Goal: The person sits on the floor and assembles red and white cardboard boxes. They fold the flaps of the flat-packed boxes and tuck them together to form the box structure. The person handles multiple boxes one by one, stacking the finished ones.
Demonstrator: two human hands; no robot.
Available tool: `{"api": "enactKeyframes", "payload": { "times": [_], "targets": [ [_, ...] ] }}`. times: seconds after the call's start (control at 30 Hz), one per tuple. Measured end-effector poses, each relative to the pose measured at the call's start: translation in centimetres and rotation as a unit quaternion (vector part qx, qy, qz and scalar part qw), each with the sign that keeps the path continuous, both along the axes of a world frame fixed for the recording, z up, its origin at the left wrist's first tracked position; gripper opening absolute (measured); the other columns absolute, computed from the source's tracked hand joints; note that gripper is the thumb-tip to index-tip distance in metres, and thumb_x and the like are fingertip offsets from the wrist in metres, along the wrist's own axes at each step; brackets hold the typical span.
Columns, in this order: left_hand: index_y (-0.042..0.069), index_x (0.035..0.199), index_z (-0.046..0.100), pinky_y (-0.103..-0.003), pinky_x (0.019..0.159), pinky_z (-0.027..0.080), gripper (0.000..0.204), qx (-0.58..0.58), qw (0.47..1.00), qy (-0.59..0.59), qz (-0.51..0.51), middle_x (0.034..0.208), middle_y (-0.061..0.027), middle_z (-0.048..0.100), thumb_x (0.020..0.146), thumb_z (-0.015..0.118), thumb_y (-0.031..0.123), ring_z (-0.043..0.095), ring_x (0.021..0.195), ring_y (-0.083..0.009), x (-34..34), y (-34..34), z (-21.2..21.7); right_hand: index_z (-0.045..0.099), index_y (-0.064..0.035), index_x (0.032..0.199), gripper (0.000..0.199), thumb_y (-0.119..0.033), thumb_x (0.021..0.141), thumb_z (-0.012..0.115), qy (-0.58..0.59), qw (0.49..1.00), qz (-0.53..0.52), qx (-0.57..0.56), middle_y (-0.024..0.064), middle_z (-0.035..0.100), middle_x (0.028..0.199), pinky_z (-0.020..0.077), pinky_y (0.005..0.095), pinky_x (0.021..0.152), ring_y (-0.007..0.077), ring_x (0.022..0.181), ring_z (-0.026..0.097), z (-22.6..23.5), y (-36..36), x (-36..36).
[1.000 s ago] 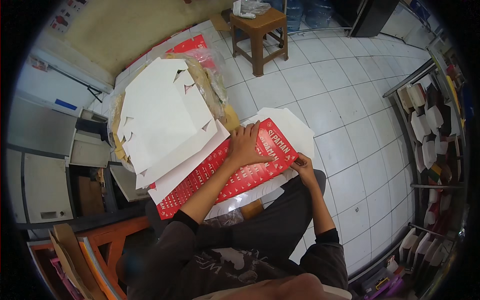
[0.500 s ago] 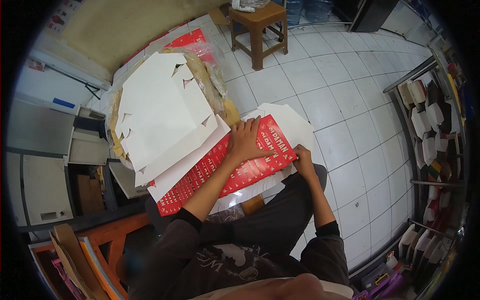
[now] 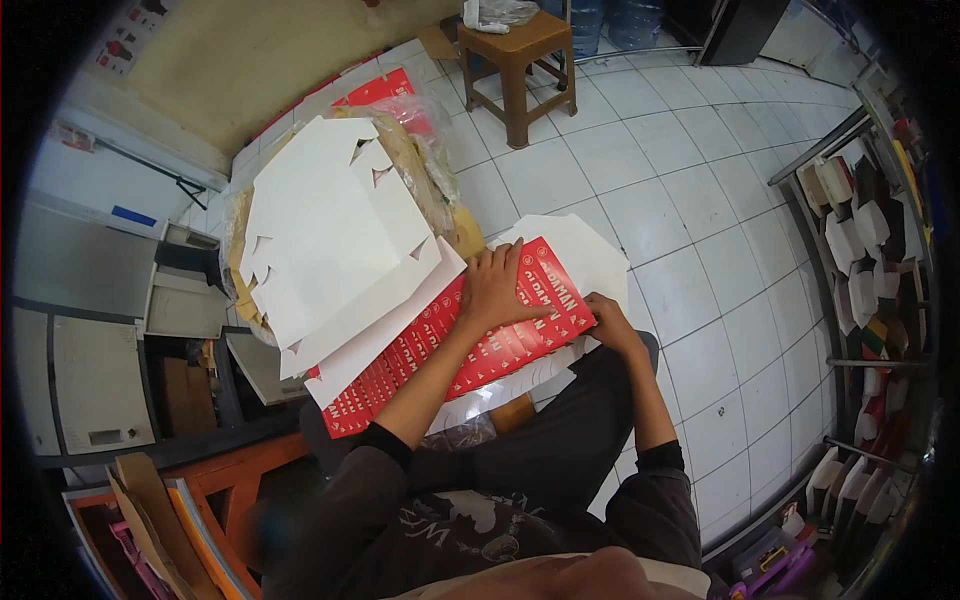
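Observation:
A red printed cardboard sheet [image 3: 480, 350] lies slantwise across my lap, with one edge folded over at its right end. My left hand [image 3: 493, 296] rests on top of it, fingers spread and thumb stretched to the right. At the right end my right hand [image 3: 613, 326] grips the sheet's edge, some of its fingers hidden underneath. A white die-cut card blank [image 3: 585, 245] shows beyond the red end. To the left, a stack of flat white box blanks [image 3: 340, 215] sits on a plastic-wrapped bundle [image 3: 432, 180], overlapping the red sheet.
A brown plastic stool [image 3: 515, 50] stands on the white tiled floor, with a plastic bag on it. Shelves of folded boxes [image 3: 860, 240] line the right side. Cabinets [image 3: 100, 380] and an orange wooden frame [image 3: 240, 470] are on the left. Water jugs [image 3: 630, 22] stand at the back.
The view has shifted slightly. My right hand's fingers have slipped a little further around the sheet's right edge, while my left hand stays flat on it.

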State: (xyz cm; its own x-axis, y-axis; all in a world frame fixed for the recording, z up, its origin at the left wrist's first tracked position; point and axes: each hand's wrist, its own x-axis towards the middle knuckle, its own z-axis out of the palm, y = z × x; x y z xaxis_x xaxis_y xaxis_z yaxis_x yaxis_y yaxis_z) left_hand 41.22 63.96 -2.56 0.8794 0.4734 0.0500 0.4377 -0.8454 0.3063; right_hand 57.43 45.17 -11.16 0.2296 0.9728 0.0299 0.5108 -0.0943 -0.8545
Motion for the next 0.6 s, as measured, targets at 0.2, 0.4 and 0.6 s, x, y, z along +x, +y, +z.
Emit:
{"api": "enactKeyframes", "payload": {
  "times": [0.2, 0.4, 0.6],
  "targets": [
    [0.003, 0.14, 0.03, -0.045, 0.095, 0.029, 0.122, 0.003, 1.0, 0.006, 0.011, 0.123, -0.0164, 0.046, 0.049, 0.068, 0.076, 0.042, 0.112, -0.0329, -0.3, 0.0, -0.3, 0.065, -0.0003, 0.101, 0.032, 0.004, 0.07, 0.071, 0.18, 0.982, 0.008, -0.048, 0.0081, 0.066, 0.098, 0.0499, 0.0311, 0.081, 0.0162, 0.094, 0.061, 2.0, -0.5, -1.2],
    [0.003, 0.139, 0.03, -0.045, 0.095, 0.029, 0.121, 0.015, 1.0, 0.01, 0.007, 0.125, -0.0168, 0.046, 0.049, 0.069, 0.074, 0.042, 0.114, -0.0323, 0.0, 0.0, -0.3, 0.065, 0.0018, 0.101, 0.03, 0.007, 0.072, 0.069, 0.233, 0.97, -0.065, -0.002, 0.0066, 0.068, 0.094, 0.0494, 0.0301, 0.083, 0.0138, 0.09, 0.062, 0.1, -1.3, -2.5],
    [0.001, 0.139, 0.03, -0.045, 0.097, 0.029, 0.119, 0.01, 1.0, 0.025, 0.004, 0.127, -0.0179, 0.046, 0.051, 0.07, 0.072, 0.042, 0.117, -0.0326, 0.0, -0.1, 0.4, 0.064, 0.0014, 0.103, 0.026, 0.006, 0.077, 0.066, 0.27, 0.961, -0.065, -0.015, 0.0061, 0.067, 0.101, 0.0476, 0.0307, 0.087, 0.0137, 0.093, 0.06, -1.2, -1.6, -1.8]
  ]
}}
